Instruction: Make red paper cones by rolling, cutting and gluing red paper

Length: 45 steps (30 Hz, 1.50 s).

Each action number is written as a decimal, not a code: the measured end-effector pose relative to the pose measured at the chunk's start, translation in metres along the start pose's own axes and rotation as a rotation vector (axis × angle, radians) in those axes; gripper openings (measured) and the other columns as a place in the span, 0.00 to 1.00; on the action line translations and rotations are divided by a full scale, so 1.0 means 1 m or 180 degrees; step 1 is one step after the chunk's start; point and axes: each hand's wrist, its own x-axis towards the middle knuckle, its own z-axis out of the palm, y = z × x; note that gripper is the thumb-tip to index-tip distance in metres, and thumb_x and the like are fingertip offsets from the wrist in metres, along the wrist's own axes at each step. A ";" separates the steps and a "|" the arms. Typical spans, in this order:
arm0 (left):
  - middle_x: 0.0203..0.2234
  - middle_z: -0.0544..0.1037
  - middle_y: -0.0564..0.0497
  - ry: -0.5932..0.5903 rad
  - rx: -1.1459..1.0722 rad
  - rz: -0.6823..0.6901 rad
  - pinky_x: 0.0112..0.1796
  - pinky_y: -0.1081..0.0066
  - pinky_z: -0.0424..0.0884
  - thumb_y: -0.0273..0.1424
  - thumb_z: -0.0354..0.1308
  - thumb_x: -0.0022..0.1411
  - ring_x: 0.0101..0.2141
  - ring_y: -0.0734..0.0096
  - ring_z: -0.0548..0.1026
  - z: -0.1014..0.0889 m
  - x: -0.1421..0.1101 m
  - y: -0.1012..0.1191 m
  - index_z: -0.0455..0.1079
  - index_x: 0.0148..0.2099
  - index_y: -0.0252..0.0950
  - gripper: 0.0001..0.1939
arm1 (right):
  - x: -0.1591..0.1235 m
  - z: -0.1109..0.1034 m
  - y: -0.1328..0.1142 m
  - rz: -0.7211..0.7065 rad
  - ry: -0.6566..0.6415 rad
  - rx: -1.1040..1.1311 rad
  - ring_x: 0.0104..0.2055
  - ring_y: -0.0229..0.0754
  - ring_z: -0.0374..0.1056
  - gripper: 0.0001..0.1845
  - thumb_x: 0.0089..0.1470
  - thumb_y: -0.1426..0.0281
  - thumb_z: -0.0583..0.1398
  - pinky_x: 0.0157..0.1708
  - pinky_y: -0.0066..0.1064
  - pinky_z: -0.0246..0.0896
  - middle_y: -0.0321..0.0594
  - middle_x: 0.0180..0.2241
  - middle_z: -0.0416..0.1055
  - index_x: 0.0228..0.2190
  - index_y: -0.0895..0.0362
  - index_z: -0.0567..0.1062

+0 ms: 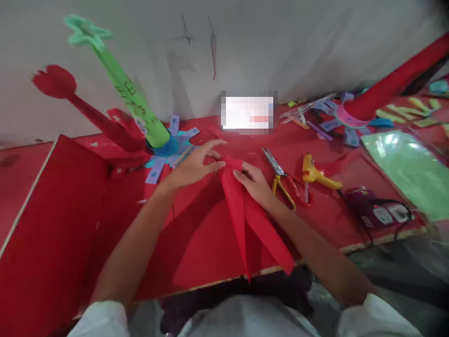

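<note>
A red sheet, felt or paper, is rolled and folded into a long cone-like shape that runs down toward the table's front edge. My right hand pinches its upper end between thumb and fingers. Just left of that end is my left hand, its fingers spread apart. The left thumb tip is close to the red sheet; whether it touches I cannot tell. Scissors with yellow handles lie to the right of my right hand, crossing another red-handled tool.
A yellow glue gun lies right of the scissors, near a dark purple box with a cable. A green tube with a star top and a red flower-shaped piece stand left. A red panel rises at left.
</note>
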 end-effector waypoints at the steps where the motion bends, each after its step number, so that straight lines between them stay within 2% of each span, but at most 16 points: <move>1: 0.49 0.82 0.44 0.0027 -0.0096 -0.0021 0.51 0.62 0.76 0.40 0.66 0.67 0.50 0.60 0.81 0.002 0.001 -0.001 0.68 0.70 0.40 0.32 | 0.000 0.001 0.001 0.0010 0.0018 -0.0031 0.54 0.49 0.76 0.18 0.66 0.53 0.63 0.58 0.42 0.67 0.41 0.50 0.83 0.46 0.51 0.82; 6: 0.48 0.81 0.44 0.0056 -0.0565 -0.0024 0.45 0.66 0.77 0.35 0.67 0.65 0.46 0.64 0.80 0.010 0.006 -0.005 0.73 0.64 0.39 0.27 | 0.000 0.002 0.001 0.0038 0.0067 -0.0096 0.52 0.49 0.75 0.19 0.65 0.51 0.64 0.57 0.43 0.66 0.41 0.49 0.82 0.47 0.50 0.82; 9: 0.40 0.81 0.47 0.0086 -0.0712 0.0018 0.43 0.67 0.76 0.34 0.68 0.64 0.41 0.67 0.79 0.011 0.007 -0.007 0.76 0.60 0.37 0.23 | 0.000 0.002 -0.004 0.0104 0.0067 0.0010 0.49 0.49 0.74 0.17 0.63 0.51 0.65 0.54 0.41 0.66 0.40 0.45 0.81 0.42 0.51 0.83; 12: 0.32 0.78 0.51 0.0125 -0.0854 0.0001 0.43 0.67 0.75 0.34 0.69 0.63 0.41 0.66 0.79 0.010 0.007 -0.007 0.75 0.62 0.37 0.25 | -0.002 0.003 -0.011 0.0439 0.0049 0.0437 0.43 0.46 0.72 0.17 0.62 0.51 0.67 0.48 0.38 0.66 0.37 0.38 0.79 0.37 0.52 0.82; 15: 0.28 0.75 0.54 0.0242 -0.1000 0.0061 0.47 0.65 0.75 0.34 0.71 0.63 0.45 0.64 0.80 0.011 0.006 -0.008 0.72 0.66 0.39 0.30 | -0.003 0.005 -0.016 0.0796 0.0072 0.0981 0.38 0.43 0.70 0.18 0.58 0.51 0.69 0.43 0.36 0.65 0.36 0.35 0.78 0.36 0.52 0.82; 19: 0.26 0.73 0.56 0.0324 -0.1110 0.0179 0.56 0.60 0.73 0.35 0.72 0.63 0.50 0.60 0.81 0.011 0.009 -0.014 0.72 0.66 0.39 0.31 | -0.003 0.005 -0.018 0.0980 0.0097 0.1329 0.37 0.43 0.70 0.18 0.53 0.51 0.72 0.41 0.35 0.65 0.36 0.35 0.78 0.34 0.51 0.82; 23: 0.27 0.74 0.56 0.0205 -0.1308 0.0281 0.58 0.58 0.72 0.38 0.72 0.64 0.51 0.59 0.82 0.010 0.011 -0.021 0.71 0.67 0.40 0.32 | 0.000 0.001 -0.015 0.0962 0.0178 0.1174 0.31 0.40 0.64 0.21 0.52 0.49 0.72 0.36 0.34 0.59 0.33 0.27 0.70 0.26 0.52 0.75; 26: 0.27 0.74 0.55 0.0162 -0.1313 0.0302 0.58 0.58 0.72 0.39 0.72 0.64 0.51 0.60 0.82 0.009 0.011 -0.024 0.71 0.67 0.41 0.31 | 0.000 0.000 -0.014 0.0910 0.0264 0.0992 0.29 0.39 0.59 0.24 0.51 0.48 0.72 0.33 0.34 0.56 0.31 0.25 0.65 0.24 0.52 0.72; 31: 0.25 0.71 0.57 0.0267 -0.1253 0.0319 0.53 0.64 0.73 0.37 0.71 0.65 0.45 0.66 0.80 0.008 0.011 -0.025 0.72 0.65 0.40 0.29 | -0.004 0.005 -0.018 0.1039 0.0315 0.1279 0.31 0.40 0.63 0.22 0.51 0.50 0.73 0.35 0.34 0.60 0.32 0.27 0.68 0.25 0.51 0.73; 36: 0.24 0.68 0.57 0.0338 -0.1376 0.0381 0.51 0.65 0.74 0.40 0.74 0.63 0.45 0.64 0.80 0.008 0.012 -0.025 0.75 0.61 0.40 0.27 | -0.005 0.006 -0.021 0.1207 0.0323 0.1447 0.31 0.40 0.66 0.21 0.50 0.53 0.74 0.36 0.34 0.62 0.33 0.27 0.71 0.25 0.51 0.74; 39: 0.24 0.67 0.58 0.0420 -0.1458 0.0359 0.46 0.67 0.74 0.42 0.75 0.61 0.41 0.66 0.79 0.010 0.011 -0.023 0.77 0.58 0.41 0.26 | -0.005 0.006 -0.019 0.1305 0.0336 0.1553 0.31 0.40 0.67 0.20 0.48 0.52 0.75 0.36 0.34 0.63 0.33 0.28 0.72 0.26 0.51 0.76; 42: 0.25 0.68 0.57 0.0409 -0.1605 0.0300 0.40 0.70 0.72 0.43 0.76 0.60 0.36 0.70 0.76 0.013 0.009 -0.019 0.78 0.56 0.41 0.24 | -0.004 0.006 -0.018 0.1336 0.0390 0.1575 0.30 0.39 0.66 0.20 0.47 0.52 0.76 0.34 0.32 0.63 0.32 0.28 0.73 0.26 0.51 0.76; 45: 0.25 0.70 0.57 0.0339 -0.1785 0.0304 0.40 0.72 0.72 0.43 0.77 0.59 0.37 0.71 0.76 0.017 0.009 -0.016 0.79 0.53 0.41 0.24 | -0.004 0.007 -0.020 0.1392 0.0318 0.1639 0.32 0.41 0.69 0.20 0.47 0.52 0.76 0.37 0.33 0.66 0.34 0.29 0.76 0.27 0.51 0.78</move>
